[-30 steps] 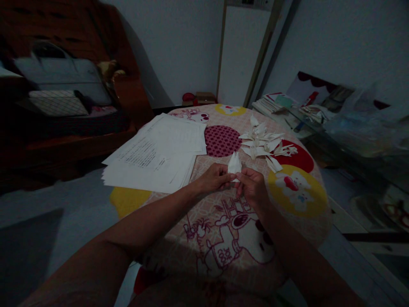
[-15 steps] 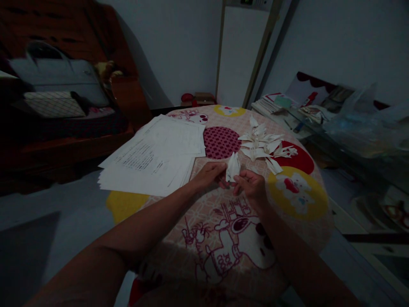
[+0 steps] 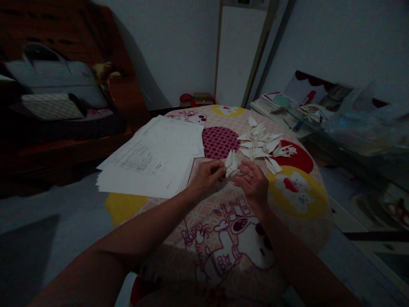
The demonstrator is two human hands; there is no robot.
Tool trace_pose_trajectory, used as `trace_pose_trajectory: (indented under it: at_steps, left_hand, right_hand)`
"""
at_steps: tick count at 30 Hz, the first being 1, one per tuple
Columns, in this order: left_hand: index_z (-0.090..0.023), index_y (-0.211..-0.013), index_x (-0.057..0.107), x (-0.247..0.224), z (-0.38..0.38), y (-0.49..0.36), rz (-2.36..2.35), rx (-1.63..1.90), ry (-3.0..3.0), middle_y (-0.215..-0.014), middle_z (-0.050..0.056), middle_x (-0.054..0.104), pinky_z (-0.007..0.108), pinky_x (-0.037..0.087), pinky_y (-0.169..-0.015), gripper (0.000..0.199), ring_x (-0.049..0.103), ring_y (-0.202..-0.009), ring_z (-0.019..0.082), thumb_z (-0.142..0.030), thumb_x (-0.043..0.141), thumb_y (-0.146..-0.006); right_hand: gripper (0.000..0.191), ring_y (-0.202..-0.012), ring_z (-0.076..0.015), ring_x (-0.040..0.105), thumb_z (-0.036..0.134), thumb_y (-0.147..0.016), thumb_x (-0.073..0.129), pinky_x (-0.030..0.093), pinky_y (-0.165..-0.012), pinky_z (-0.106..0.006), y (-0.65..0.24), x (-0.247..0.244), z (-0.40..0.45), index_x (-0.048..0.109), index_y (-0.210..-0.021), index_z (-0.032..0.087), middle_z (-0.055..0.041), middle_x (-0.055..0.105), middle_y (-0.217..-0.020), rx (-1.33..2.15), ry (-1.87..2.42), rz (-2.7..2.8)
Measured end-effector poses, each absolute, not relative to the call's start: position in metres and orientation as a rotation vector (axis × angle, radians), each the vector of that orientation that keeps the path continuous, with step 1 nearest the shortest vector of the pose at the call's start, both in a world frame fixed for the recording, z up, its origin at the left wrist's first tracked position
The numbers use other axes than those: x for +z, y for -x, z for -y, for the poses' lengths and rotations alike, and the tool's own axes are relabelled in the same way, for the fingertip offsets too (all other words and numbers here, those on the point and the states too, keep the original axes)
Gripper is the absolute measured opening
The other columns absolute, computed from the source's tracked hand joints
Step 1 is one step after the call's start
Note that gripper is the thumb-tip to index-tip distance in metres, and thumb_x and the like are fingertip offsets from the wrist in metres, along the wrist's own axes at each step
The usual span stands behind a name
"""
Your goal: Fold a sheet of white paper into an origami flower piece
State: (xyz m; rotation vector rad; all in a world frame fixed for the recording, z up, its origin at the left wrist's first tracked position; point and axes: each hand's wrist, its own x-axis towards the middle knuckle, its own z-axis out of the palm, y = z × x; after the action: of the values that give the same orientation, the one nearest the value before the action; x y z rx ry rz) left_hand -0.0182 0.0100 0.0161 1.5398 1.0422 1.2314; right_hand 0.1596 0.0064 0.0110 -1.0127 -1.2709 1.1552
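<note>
A small folded white paper piece [image 3: 231, 164] stands upright between my hands, above the patterned tablecloth [image 3: 211, 213]. My left hand [image 3: 209, 174] pinches its left edge with thumb and fingers. At its right side is my right hand [image 3: 253, 181], fingers apart and curved, the fingertips close to the paper's lower right. Just beyond, several folded white paper shapes [image 3: 258, 138] lie in a loose group. A fanned stack of printed sheets [image 3: 150, 157] rests on the table left of my hands.
A wooden bench [image 3: 124, 94] at the left holds a pale handbag [image 3: 79, 81] and a quilted bag [image 3: 51, 106]. On the right, a glass-topped surface carries papers [image 3: 271, 103] and a plastic bag [image 3: 361, 119]. Red items and a box stand behind the table.
My right hand's fingers have opened away from the paper piece, where they pinched it before. The piece has tilted slightly and its folds sit more spread.
</note>
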Motion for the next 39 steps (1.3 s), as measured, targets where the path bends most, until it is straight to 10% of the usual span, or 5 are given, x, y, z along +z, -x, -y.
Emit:
trace_pose_trajectory:
  at_steps: [8, 39]
  left_hand:
    - [-0.016, -0.073, 0.059, 0.0185, -0.0073, 0.0172, -1.138, 1.227, -1.674, -0.064, 0.001, 0.063, 0.021, 0.046, -0.057, 0.024, 0.059, -0.056, 0.01, -0.032, 0.056, -0.09]
    - [-0.018, -0.083, 0.056, 0.0165, -0.0044, 0.011, -1.281, 1.314, -1.825, -0.073, -0.002, 0.06, 0.02, 0.042, -0.061, 0.007, 0.054, -0.064, 0.01, -0.014, 0.06, -0.078]
  right_hand:
    - [0.026, -0.057, -0.0163, 0.068, 0.033, -0.074, 0.076, 0.06, -0.061, -0.03, -0.1609, 0.0123, -0.003, 0.068, -0.098, 0.024, 0.0022, 0.071, -0.067, 1.096, 1.072, 1.368]
    - [0.021, -0.055, -0.0135, 0.058, 0.04, -0.081, 0.068, 0.046, -0.053, -0.025, -0.1664, 0.0113, -0.0043, 0.071, -0.074, 0.02, 0.0005, 0.066, -0.063, 1.084, 1.086, 1.361]
